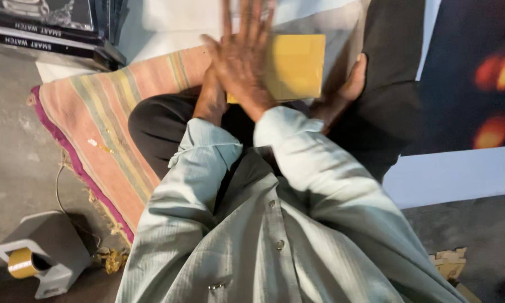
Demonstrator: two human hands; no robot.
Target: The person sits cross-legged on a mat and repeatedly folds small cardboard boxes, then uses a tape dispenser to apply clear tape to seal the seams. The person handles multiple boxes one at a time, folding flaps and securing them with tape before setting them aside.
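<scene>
A flat yellow box (297,64) is held over my lap, above my crossed legs in black trousers. My right hand (242,62) lies flat on its left part, palm down, fingers spread and pointing away from me. My left hand (210,101) comes up under the right one at the box's near left corner; its fingers are hidden beneath the right hand and the box. Both arms wear pale green shirt sleeves. My bare foot (348,87) shows just right of the box.
I sit on a striped orange mat (95,123) on a grey floor. A grey tape dispenser (42,261) with a brown roll stands at the lower left. Black boxes (50,28) are stacked at the top left. Cardboard scraps (449,264) lie at the lower right.
</scene>
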